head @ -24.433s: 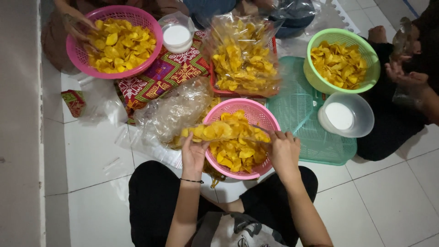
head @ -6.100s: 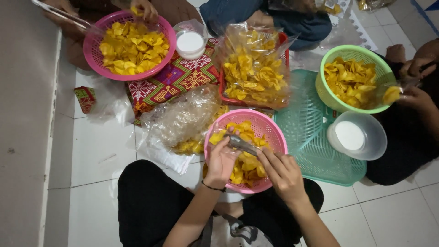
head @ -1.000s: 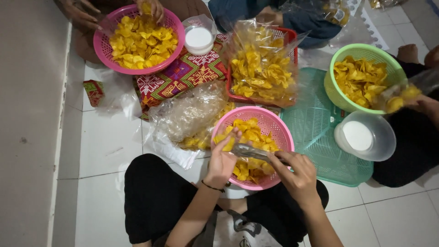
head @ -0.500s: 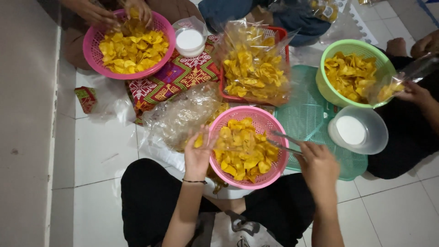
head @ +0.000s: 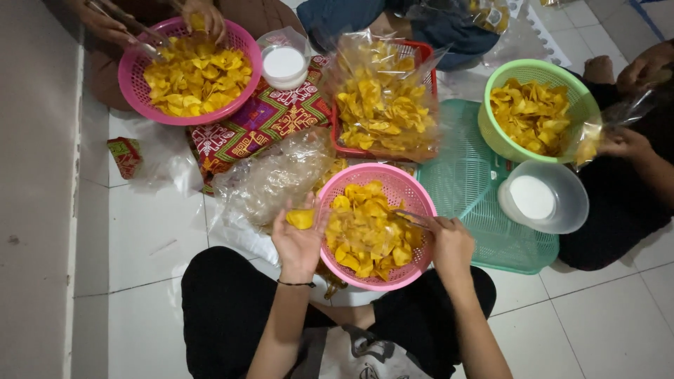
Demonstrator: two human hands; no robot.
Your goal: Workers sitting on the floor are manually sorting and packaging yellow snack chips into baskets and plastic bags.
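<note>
both hands grip: left hand point(head: 298, 242) pinches chip point(head: 300, 218), right hand point(head: 451, 242) seemingly tongs point(head: 411, 218).

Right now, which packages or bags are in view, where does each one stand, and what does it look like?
Small carton: on the floor at left, boxy, red and green.
Clear plastic bag: beside the left hand, crumpled, a few yellow chips inside.
Filled clear bag: in the red basket, bulging with yellow chips.
</note>
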